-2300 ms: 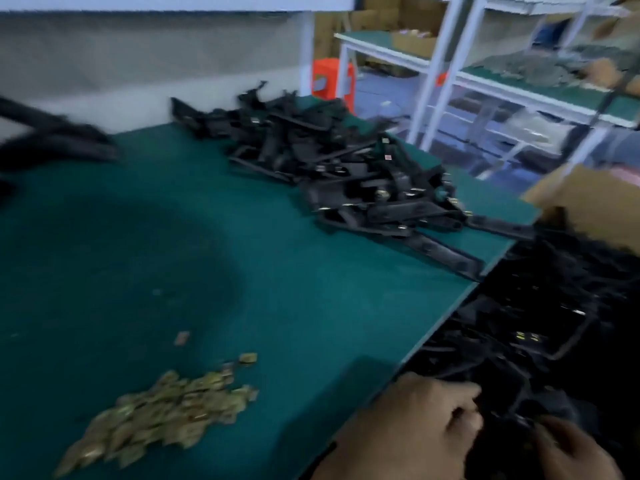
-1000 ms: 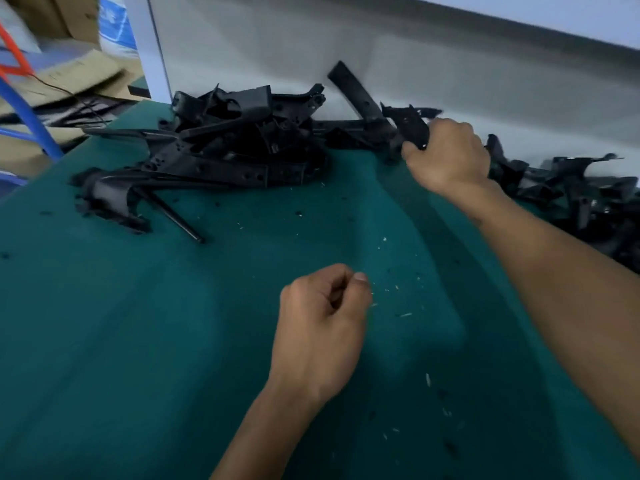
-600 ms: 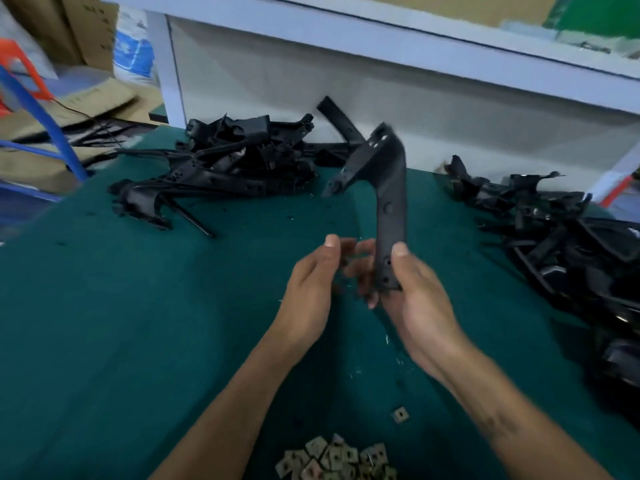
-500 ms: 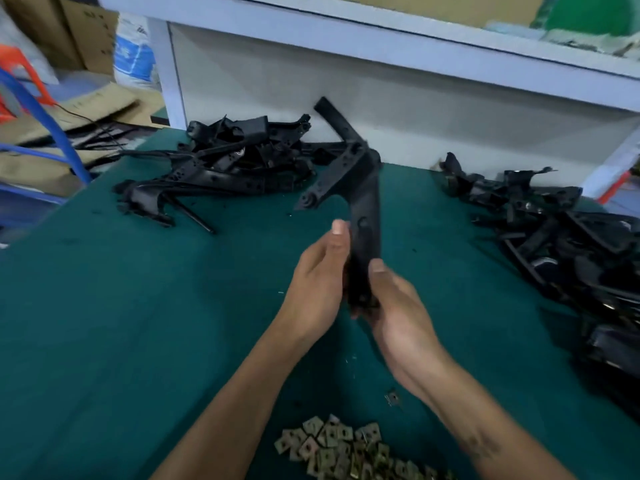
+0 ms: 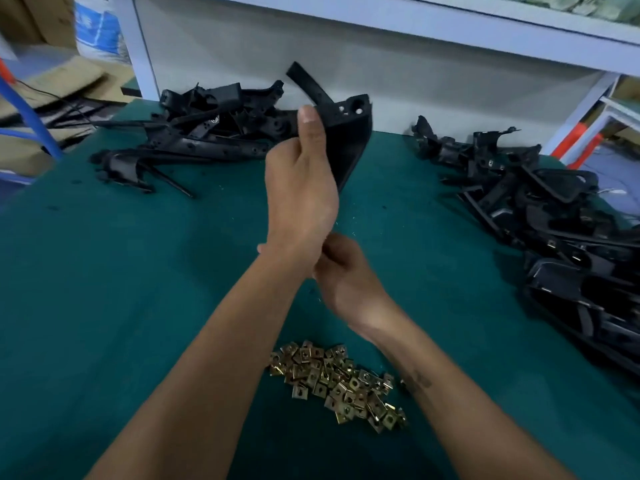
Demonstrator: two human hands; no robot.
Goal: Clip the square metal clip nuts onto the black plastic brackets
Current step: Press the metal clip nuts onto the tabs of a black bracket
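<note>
A person works at a green-topped bench [image 5: 104,271] with both bare hands raised over it. The left hand [image 5: 299,188] grips a black plastic bracket [image 5: 346,140] upright above the bench, thumb extended along the near face of the part and the other fingers wrapped behind it, out of sight. The bracket's wide upper end, pierced with round holes, stands level with the pale back panel [image 5: 381,64]. The right hand [image 5: 346,271] sits just below and partly behind the left wrist, its fingers curled inward; whether they pinch a clip nut cannot be told, since the fingertips are hidden.

A loose heap of square brass-coloured clip nuts [image 5: 339,386] lies on the bench between the two forearms, close to the person, not in any tray or box. A pile of black brackets [image 5: 207,133] rests at the far left of the bench against the back panel, and a larger pile of brackets [image 5: 554,230] spreads along the right edge; some parts in the right pile show small metal clips. Small pale specks dot the bench near the hands.

Beyond the left edge, flattened cardboard [image 5: 52,84] and a white sack with blue printing [image 5: 97,26] sit on the floor; the printing is too blurred to read. A white shelf frame [image 5: 450,22] runs above the bench.
</note>
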